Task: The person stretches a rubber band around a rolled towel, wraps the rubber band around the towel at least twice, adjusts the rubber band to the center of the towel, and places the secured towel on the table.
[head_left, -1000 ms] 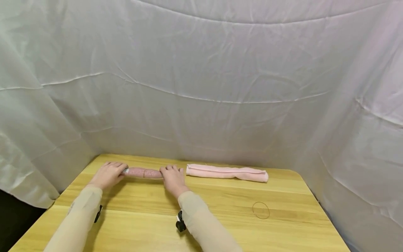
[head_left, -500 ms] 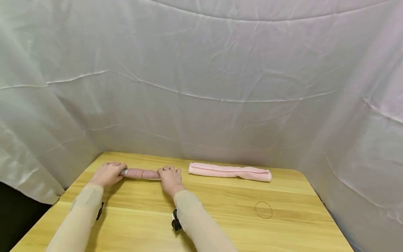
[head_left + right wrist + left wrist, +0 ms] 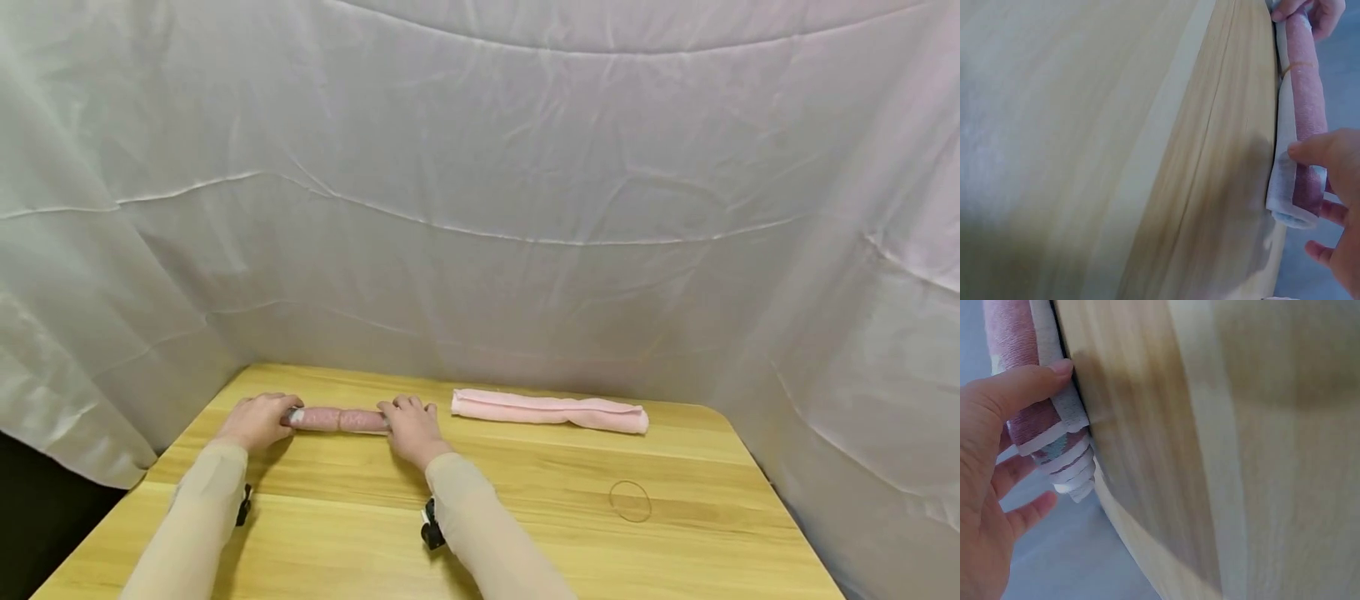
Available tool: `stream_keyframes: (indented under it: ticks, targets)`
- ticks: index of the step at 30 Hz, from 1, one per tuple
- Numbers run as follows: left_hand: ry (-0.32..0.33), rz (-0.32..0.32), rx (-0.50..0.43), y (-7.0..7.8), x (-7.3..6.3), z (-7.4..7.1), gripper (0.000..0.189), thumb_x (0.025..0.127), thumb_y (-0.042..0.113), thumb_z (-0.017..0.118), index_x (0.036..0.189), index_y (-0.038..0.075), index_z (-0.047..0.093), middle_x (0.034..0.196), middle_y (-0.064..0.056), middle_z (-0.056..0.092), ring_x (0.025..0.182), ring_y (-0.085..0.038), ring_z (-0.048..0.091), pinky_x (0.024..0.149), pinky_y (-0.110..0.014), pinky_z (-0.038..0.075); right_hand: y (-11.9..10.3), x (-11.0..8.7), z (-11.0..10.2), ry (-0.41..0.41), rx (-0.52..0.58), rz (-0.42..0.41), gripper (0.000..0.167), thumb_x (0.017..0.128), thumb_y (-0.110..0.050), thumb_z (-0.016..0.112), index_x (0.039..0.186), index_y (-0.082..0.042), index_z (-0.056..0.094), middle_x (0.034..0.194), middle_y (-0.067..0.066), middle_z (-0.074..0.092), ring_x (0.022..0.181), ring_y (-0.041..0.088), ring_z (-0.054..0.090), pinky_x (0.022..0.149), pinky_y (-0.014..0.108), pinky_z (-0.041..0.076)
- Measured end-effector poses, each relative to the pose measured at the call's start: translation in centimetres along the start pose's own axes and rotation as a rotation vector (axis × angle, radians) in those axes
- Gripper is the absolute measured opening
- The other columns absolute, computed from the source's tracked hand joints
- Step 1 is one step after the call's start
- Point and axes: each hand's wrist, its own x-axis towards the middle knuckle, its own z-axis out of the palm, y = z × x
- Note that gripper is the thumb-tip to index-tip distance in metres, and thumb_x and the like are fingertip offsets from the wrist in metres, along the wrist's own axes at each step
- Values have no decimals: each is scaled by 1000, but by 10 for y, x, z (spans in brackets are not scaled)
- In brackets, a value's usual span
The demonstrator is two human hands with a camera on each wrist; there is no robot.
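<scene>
A rolled towel, mauve-pink with white edges, lies lengthwise on the table near its far left side. A thin rubber band circles its middle. At the left end my left hand holds the roll, thumb on the white edge and fingers on the far side; layered white edges show at that end. My right hand holds the other end, with its thumb on the roll and its lower fingers spread off it. The far-side fingertips are partly hidden in both wrist views.
A second rolled towel, light pink, lies at the back, right of my right hand. A loose rubber band lies flat on the right part of the wooden table. Grey-white curtains hang behind and beside the table.
The mauve-pink towel has come slightly toward me, with both hands still at its ends. My right fingers look more spread than before. The light pink towel and loose band stay put.
</scene>
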Motion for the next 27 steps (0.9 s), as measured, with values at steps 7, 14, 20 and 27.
stream_keyframes:
  ticks: [7, 14, 20, 27]
  targets:
    - [-7, -33, -30, 8, -4, -7, 45, 77, 20, 80, 118, 10, 65, 119, -19, 68, 108, -42, 63, 84, -63, 47, 4, -4, 0, 22, 19, -23, 51, 92, -35, 64, 141, -32, 48, 137, -3, 55, 126, 18, 51, 97, 43, 43]
    - [-14, -80, -56, 16, -5, -15, 55, 78, 27, 79, 127, 11, 61, 129, -23, 61, 118, -48, 54, 93, -69, 39, 9, -11, -8, 51, 70, -47, 53, 92, -40, 64, 142, -29, 48, 140, 1, 54, 128, 21, 50, 97, 46, 44]
    - [24, -111, -103, 29, -6, -22, 53, 82, 31, 75, 130, 12, 59, 131, -22, 60, 120, -48, 52, 97, -70, 36, 21, -20, -16, 76, 72, -86, 53, 93, -42, 61, 142, -27, 47, 140, 2, 54, 129, 23, 50, 98, 50, 45]
    - [114, -133, -148, 45, -7, -28, 50, 85, 29, 73, 130, 14, 59, 131, -20, 61, 119, -47, 53, 97, -69, 37, 33, -30, -20, 99, 111, -94, 53, 93, -46, 61, 140, -25, 49, 139, 3, 54, 130, 23, 48, 100, 52, 43]
